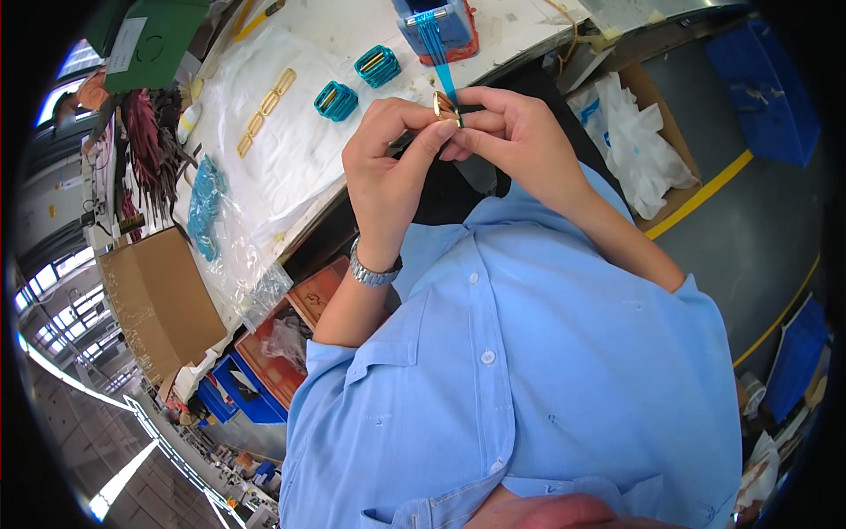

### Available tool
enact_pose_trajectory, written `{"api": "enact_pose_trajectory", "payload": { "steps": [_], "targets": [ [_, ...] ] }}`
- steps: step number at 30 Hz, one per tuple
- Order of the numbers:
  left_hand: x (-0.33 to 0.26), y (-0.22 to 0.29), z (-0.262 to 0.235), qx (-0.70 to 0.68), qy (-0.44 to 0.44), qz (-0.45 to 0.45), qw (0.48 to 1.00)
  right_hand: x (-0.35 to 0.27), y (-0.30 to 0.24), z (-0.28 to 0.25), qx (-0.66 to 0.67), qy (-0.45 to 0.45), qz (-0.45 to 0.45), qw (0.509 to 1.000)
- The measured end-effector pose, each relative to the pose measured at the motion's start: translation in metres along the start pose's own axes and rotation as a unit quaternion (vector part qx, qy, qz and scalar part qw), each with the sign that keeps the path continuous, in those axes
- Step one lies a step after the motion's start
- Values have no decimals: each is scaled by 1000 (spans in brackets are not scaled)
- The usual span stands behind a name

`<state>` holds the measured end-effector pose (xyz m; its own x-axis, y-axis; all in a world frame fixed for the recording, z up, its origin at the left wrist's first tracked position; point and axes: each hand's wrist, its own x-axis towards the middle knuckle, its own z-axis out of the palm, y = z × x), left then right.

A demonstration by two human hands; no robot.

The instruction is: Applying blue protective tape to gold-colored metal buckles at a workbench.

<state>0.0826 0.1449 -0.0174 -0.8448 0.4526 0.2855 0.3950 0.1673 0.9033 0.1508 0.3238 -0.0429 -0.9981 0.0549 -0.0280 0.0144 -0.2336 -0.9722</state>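
**Pinching a gold frame (439,104) next to teal strips (431,42)**

Holds the frame, tilted, between thumb and forefinger of the left hand (383,163), in front of the near edge of the tabletop (520,55). Has the right hand (529,132) closed on the lower end of the strips, with both hands nearly fingertip to fingertip. Cannot tell, behind the fingers, whether frame and strips are joined. Has the strips running up in a straight line to a blue holder (458,31). Wears a silver wristwatch (373,275) and a light blue shirt (573,353).

Has two teal bundles (335,100) just beyond the left hand, near each other, with gold showing in the middle of each. Has, farther left, four gold ovals (263,113) end to end on a white cloth (291,167).
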Motion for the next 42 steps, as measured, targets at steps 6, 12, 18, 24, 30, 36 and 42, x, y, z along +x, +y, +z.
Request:
{"api": "enact_pose_trajectory", "payload": {
  "steps": [6,12,18,24,30,36,42],
  "targets": [
    [9,1,-2,2,-19,-4,1000,-1,-4,2,-38,-8,10,999],
    [22,10,-5,-84,-62,-149,983,1,-5,-2,-79,3,0,997],
    [47,7,-21,-84,-169,-185,965,3,-5,2,39,10,12,999],
    [56,0,-16,-115,-178,-219,953,7,0,2,88,28,37,995],
    [56,-12,-13,-104,-149,-224,957,10,-1,-1,89,35,38,995],
    [53,-13,-15,-130,-152,-256,946,10,-3,0,76,33,32,996],
    [61,-6,-19,-149,-156,-319,923,3,-2,-3,287,-14,88,954]
  ]
}}
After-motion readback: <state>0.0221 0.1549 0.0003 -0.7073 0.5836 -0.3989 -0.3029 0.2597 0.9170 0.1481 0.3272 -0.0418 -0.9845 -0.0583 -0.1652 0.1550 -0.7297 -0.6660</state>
